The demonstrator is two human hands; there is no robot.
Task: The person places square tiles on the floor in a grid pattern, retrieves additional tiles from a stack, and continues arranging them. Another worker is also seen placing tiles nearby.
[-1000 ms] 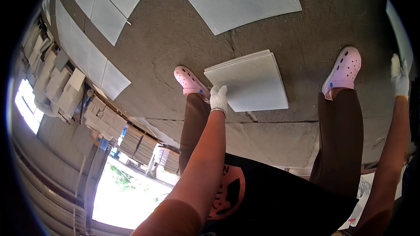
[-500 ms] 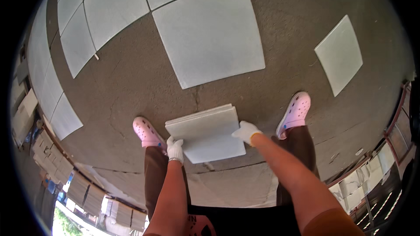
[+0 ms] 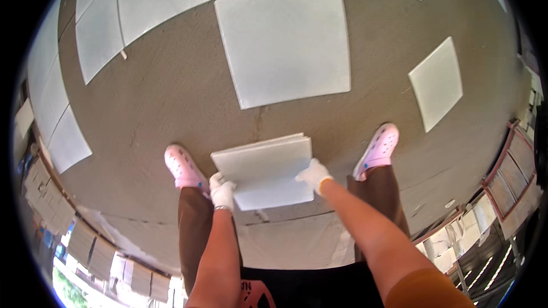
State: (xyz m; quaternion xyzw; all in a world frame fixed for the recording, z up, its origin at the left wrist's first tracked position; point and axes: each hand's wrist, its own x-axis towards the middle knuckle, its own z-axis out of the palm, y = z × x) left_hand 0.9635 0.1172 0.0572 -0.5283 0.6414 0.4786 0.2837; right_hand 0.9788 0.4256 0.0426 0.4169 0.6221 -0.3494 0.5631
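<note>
Stack of pale panels (image 3: 264,172) is being flanked by pink shoes (image 3: 180,162); opposite edges are being touched by left hand (image 3: 221,190) and right hand (image 3: 313,175). Finger closure underneath: cannot tell. Probably stiff, heavyish, chip-prone; best supported beneath both edges.

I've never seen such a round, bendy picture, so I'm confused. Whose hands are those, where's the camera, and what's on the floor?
No robot here, just a person. The camera sits on their head, looking down, and its very wide lens makes straight edges bend. So you see their own left hand and right hand, in white gloves, and their pink shoes. Between the shoes is a stack of pale, flat panels. One hand is at each side of it; I can't tell how tightly they grip. On the brownish floor lie more: a big panel ahead and a separate panel to the right.
</note>
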